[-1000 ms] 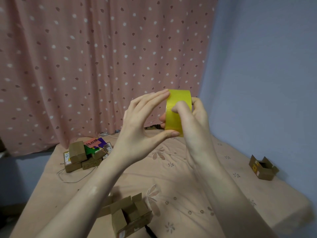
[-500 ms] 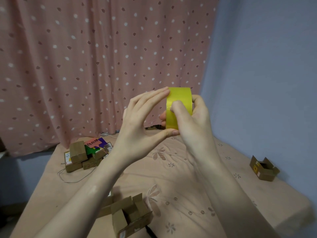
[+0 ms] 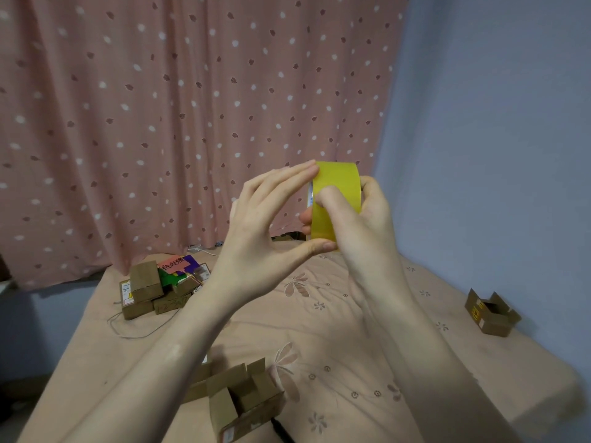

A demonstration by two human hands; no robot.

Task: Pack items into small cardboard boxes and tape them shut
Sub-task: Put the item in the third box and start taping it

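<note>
Two hands, one yellow tape roll (image 3: pixel 335 187), two open cardboard boxes (image 3: pixel 246 401) (image 3: pixel 491 313), one pile of boxes (image 3: pixel 160 289).

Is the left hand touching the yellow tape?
Touching. The head view shows the left hand's fingertips and thumb resting on the tape, which the right hand grips.

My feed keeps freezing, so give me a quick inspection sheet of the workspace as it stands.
Surface: bed under a tan flowered cover.
Job's things: yellow tape roll held up in the air; open box near the person; second open box by the wall.
Clutter: pile of small boxes with a colourful package at the far left.
Grips: right hand grips the roll; left hand touches it with straight fingers.
Cables: thin cord beside the pile.
Surroundings: pink spotted curtain, blue wall.
</note>
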